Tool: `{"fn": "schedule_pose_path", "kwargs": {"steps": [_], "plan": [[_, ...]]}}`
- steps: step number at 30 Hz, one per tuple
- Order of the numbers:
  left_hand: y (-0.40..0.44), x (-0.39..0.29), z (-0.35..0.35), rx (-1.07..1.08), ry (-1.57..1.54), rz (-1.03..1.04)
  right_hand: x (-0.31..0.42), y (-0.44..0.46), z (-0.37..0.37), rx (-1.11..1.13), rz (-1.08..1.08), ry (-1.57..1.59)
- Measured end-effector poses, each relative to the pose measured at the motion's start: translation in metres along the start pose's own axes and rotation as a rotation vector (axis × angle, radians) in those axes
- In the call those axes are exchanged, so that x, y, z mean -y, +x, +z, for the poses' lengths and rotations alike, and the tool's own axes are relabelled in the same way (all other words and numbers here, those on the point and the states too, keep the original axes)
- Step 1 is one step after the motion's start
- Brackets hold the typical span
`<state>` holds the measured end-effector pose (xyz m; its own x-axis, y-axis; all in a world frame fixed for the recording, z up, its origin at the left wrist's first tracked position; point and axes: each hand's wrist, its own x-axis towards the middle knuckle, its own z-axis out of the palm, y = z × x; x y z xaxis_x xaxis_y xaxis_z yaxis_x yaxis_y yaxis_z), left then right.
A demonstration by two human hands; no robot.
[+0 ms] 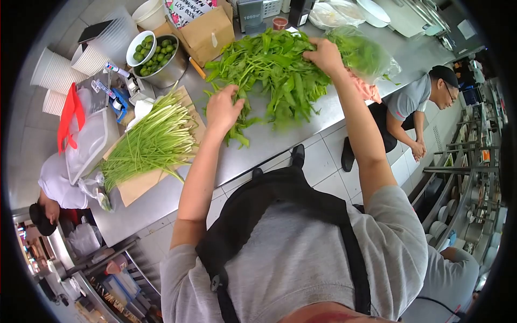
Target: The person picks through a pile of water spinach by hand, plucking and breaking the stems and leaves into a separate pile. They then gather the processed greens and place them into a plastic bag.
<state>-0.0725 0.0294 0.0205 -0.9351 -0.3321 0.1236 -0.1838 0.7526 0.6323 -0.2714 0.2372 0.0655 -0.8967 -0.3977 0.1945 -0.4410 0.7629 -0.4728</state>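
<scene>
A large loose pile of leafy greens [269, 64] with long stems lies on the steel table. At its near left edge is my left hand [223, 109], fingers bent around some of the leaves and stems. My right hand [326, 56] rests at the pile's far right side, thumb and fingers curled on the greens, the fingertips partly hidden among leaves. Beside my left hand, a bunch of thin green stalks with pale ends [156, 134] lies on brown cardboard [132, 188]. A clear plastic bag of greens [363, 54] sits just right of my right hand.
Behind are a metal pot of small green citrus fruits [161, 56], a cardboard box [207, 35] and stacked white tubs [56, 67]. A clear plastic container [89, 145] stands left on the steel table [237, 161]. One person [414, 107] sits right; another [62, 183] is left.
</scene>
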Motion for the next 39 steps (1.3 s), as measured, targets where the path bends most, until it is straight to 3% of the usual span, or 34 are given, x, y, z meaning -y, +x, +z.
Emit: {"fn": "schedule_pose_path", "kwargs": {"steps": [4, 6, 8, 10, 12, 14, 16, 18, 19, 21, 26, 28, 30, 34, 35, 38, 39], "plan": [[0.005, 0.007, 0.0, -0.125, 0.019, -0.014, 0.024, -0.01, -0.019, -0.091, 0.033, -0.125], [0.011, 0.013, 0.009, -0.144, 0.0, 0.06, 0.019, -0.01, 0.0, 0.118, 0.049, -0.461], [0.02, 0.01, 0.018, -0.224, -0.024, 0.243, 0.009, -0.004, 0.002, 0.15, 0.084, -0.367], [0.022, -0.006, 0.014, -0.26, 0.017, 0.26, 0.026, -0.005, -0.031, 0.238, 0.041, -0.498], [0.024, -0.02, 0.011, -0.542, 0.128, 0.27, 0.053, -0.013, -0.058, 0.247, 0.008, -0.542], [0.025, -0.028, 0.012, -0.467, 0.122, 0.335, 0.07, -0.017, -0.061, 0.09, -0.387, -0.454], [0.027, -0.027, 0.016, -0.392, 0.116, 0.403, 0.072, -0.006, -0.021, 0.026, -0.733, -0.175], [0.029, -0.014, 0.031, -0.136, 0.149, 0.407, 0.087, -0.004, 0.009, 0.207, -0.774, -0.004], [0.026, -0.013, 0.033, -0.11, 0.152, 0.434, 0.09, -0.004, 0.019, 0.203, -0.776, -0.006], [0.02, -0.014, 0.031, -0.135, 0.163, 0.438, 0.095, -0.004, 0.032, 0.265, -0.524, -0.545], [0.008, -0.023, 0.019, -0.299, 0.107, 0.359, 0.096, -0.011, 0.022, 0.463, -0.585, -0.689], [0.003, -0.018, 0.017, -0.075, 0.167, 0.375, 0.091, -0.008, 0.014, 0.38, -0.442, -0.754], [0.0, -0.01, 0.018, 0.002, 0.249, 0.366, 0.083, 0.003, -0.013, 0.349, -0.297, -0.643], [-0.002, -0.006, 0.017, 0.111, 0.259, 0.357, 0.049, 0.036, -0.055, 0.263, -0.379, -0.011], [0.0, -0.006, 0.015, 0.122, 0.255, 0.373, 0.044, 0.04, -0.063, 0.25, -0.369, -0.016], [0.012, -0.01, 0.003, 0.181, 0.209, 0.432, 0.053, 0.044, -0.097, 0.278, -0.285, 0.428], [0.018, -0.015, -0.005, 0.141, 0.152, 0.515, 0.057, 0.041, -0.109, 0.188, -0.3, 0.354]]}}
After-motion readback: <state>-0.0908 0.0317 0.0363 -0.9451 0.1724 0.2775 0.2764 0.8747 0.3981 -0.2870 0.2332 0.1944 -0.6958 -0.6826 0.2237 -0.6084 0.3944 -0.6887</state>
